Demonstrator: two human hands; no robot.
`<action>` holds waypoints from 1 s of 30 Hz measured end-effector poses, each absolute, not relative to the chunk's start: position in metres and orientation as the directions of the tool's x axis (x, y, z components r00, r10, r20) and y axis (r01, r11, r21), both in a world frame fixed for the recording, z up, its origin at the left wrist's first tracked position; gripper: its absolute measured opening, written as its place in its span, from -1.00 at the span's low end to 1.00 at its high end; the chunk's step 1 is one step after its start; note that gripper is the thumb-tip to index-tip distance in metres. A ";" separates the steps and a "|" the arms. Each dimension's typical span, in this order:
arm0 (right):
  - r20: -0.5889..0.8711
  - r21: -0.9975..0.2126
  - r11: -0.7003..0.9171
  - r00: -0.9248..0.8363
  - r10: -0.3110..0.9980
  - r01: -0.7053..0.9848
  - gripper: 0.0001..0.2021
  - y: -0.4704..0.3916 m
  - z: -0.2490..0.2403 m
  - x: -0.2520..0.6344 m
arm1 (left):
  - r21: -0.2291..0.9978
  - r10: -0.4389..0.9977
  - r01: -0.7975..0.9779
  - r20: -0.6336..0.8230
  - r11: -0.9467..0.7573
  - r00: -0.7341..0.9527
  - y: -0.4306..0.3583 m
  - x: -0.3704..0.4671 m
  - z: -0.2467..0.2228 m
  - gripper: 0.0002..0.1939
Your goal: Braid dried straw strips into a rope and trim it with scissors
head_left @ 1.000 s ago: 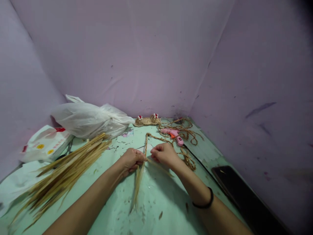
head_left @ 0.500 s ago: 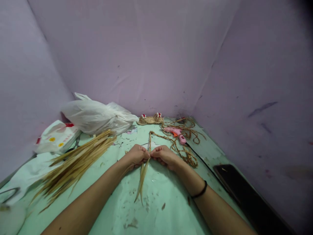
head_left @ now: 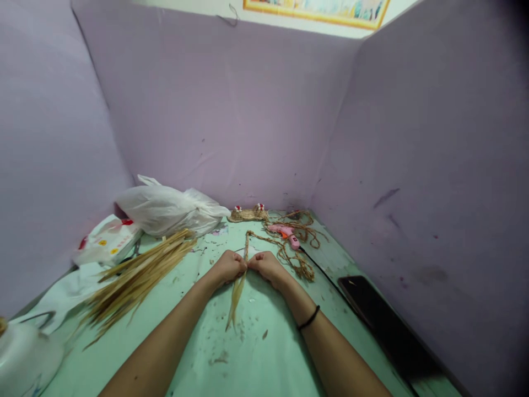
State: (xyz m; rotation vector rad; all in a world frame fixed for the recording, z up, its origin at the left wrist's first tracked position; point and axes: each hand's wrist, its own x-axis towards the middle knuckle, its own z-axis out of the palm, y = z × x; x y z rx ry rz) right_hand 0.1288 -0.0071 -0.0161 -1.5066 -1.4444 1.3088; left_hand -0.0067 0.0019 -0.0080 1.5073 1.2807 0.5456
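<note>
My left hand (head_left: 231, 267) and my right hand (head_left: 266, 267) meet at the middle of the table, both pinching the lower end of a twisted straw cord (head_left: 247, 245). Loose flat straw ends (head_left: 235, 302) hang out below my fingers toward me. From its far tip the cord turns right and runs on into a loose tangle of finished cord (head_left: 303, 269). A dark band circles my right wrist. To the left lies a fan-shaped bundle of dry straw strips (head_left: 140, 275). The fingertips partly hide the strands between them.
At the back sit a white plastic bag (head_left: 169, 207) and a small woven piece with red-and-white beads (head_left: 248, 214). A pink glue gun (head_left: 285, 234) with black cord lies right, near a dark phone-like slab (head_left: 384, 314). Left are a white packet (head_left: 109, 242) and white container (head_left: 28, 358).
The view has tilted up, showing the wall top and a framed picture. My hands remain together on the cord, with the straw ends still hanging below.
</note>
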 end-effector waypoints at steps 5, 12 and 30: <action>-0.152 -0.941 -0.114 -0.098 0.983 0.320 -0.88 -0.008 -0.021 0.129 | 0.901 0.913 0.426 -0.238 0.080 0.331 0.002 -0.007 -0.009 -0.92; -0.166 -0.927 -0.124 -0.091 0.982 0.353 -0.92 -0.009 -0.019 0.128 | 0.888 0.931 0.448 -0.244 0.102 0.271 -0.003 -0.006 -0.007 -0.90; 0.012 -0.661 -0.047 0.074 0.997 0.749 -0.92 -0.009 0.003 0.147 | 0.900 0.966 0.420 -0.199 0.114 0.165 0.001 0.000 -0.021 -0.85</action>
